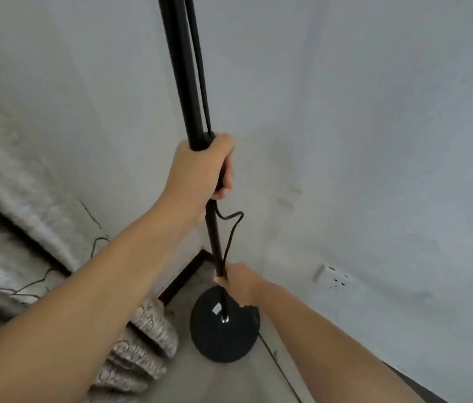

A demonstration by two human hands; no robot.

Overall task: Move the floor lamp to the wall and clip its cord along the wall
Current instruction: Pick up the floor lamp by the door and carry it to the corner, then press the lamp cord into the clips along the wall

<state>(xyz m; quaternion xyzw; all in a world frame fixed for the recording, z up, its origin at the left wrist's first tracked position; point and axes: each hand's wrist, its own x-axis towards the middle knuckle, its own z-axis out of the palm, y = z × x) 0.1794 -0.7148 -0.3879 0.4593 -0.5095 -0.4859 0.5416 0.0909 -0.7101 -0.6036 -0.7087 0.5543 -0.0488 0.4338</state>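
Note:
A black floor lamp stands in the corner of the room, its thin pole (184, 82) rising past the top of the head view. Its round black base (223, 335) rests on the grey floor close to the right wall. My left hand (206, 167) is wrapped around the pole at mid height, pinning the black cord (233, 228) against it. The cord loops out to the right just below that hand. My right hand (239, 282) grips the pole low down, just above the base. More cord (276, 365) trails along the floor by the right wall.
A white wall socket (335, 279) sits low on the right wall. A dark skirting board (183, 274) runs along the walls into the corner. Patterned grey curtain fabric (142, 341) hangs at the left and bunches on the floor beside the base.

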